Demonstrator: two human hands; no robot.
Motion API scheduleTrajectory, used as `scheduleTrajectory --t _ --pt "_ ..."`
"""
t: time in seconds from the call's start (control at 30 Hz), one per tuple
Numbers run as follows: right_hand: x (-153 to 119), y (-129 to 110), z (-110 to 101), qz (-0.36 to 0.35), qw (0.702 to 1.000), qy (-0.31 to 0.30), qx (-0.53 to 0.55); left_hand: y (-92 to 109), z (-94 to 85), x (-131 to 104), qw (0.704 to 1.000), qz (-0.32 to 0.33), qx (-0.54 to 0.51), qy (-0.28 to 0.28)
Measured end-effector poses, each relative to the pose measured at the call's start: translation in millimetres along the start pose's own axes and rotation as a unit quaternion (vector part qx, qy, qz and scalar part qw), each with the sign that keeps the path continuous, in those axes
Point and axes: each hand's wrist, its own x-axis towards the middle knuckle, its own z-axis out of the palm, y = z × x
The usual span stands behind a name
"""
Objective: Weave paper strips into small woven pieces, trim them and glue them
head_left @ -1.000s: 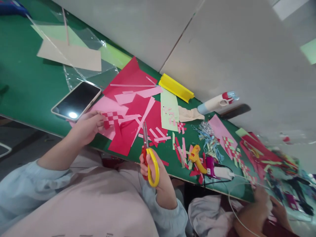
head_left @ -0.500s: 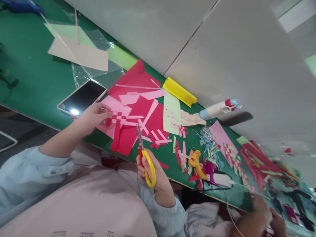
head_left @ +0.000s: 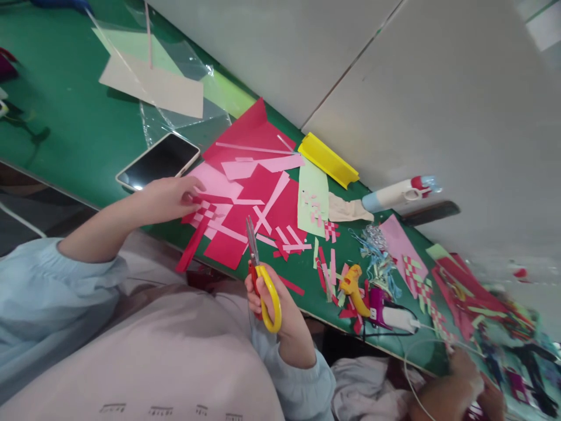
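Observation:
My left hand point(head_left: 175, 197) pinches the upper left edge of a woven piece of pink and red paper strips point(head_left: 205, 214) near the table's front edge. One long red strip hangs down from the weave, and pink strips stick out to the right. Closed around yellow-and-red scissors point(head_left: 270, 298), my right hand point(head_left: 274, 295) is just off the front edge, with the blades pointing up and away. The blades look nearly closed, beside red and pink sheets point(head_left: 228, 234) scattered with loose pink strips.
A phone point(head_left: 160, 161) lies left of the papers. Beyond are a yellow tray point(head_left: 328, 159) and a plastic bag point(head_left: 188, 120). To the right are a glue gun point(head_left: 355, 291), a white-and-blue bottle point(head_left: 394, 193), more woven strips point(head_left: 423, 289) and another person's hands point(head_left: 468, 374).
The woven piece has turned in my left hand, its long red strip now slanting down to the left. The whole view has shifted slightly, and the scissors remain in my right hand.

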Motion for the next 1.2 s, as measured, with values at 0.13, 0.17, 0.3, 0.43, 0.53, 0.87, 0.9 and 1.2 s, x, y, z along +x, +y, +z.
scheduleTrajectory --t 0.13,0.17,0.3,0.43,0.53,0.87,0.9,1.2 --pt "-3.6 3.1 1.1 0.002 1.000 0.003 -0.011 -1.2 -9.6 -30.0 0.986 0.082 0.119 0.084" --pt "-4.7 3.9 0.5 0.005 1.000 0.003 -0.013 -4.0 -10.9 -42.2 0.982 0.052 0.149 0.104" --pt "-9.7 4.9 -2.2 0.023 1.000 0.003 -0.019 -22.7 0.6 -90.9 0.986 -0.121 0.110 0.010" --pt "-13.7 3.9 -0.6 0.019 0.999 0.017 -0.029 -35.2 37.8 -113.2 0.954 -0.218 -0.175 -0.106" --pt "-15.3 4.1 2.9 0.019 0.999 0.013 -0.032 -36.6 62.1 -114.8 0.901 -0.239 -0.338 -0.129" --pt "-19.0 7.5 13.5 0.021 0.999 0.013 -0.024 -37.2 75.6 -117.5 0.763 -0.277 -0.559 -0.171" --pt "-18.8 8.3 14.1 0.020 0.999 0.011 -0.029 -36.6 74.8 -118.3 0.768 -0.276 -0.554 -0.166" --pt "-14.0 7.2 14.8 0.093 0.990 -0.056 -0.091 -56.1 48.0 -134.8 0.830 -0.290 -0.458 -0.134"
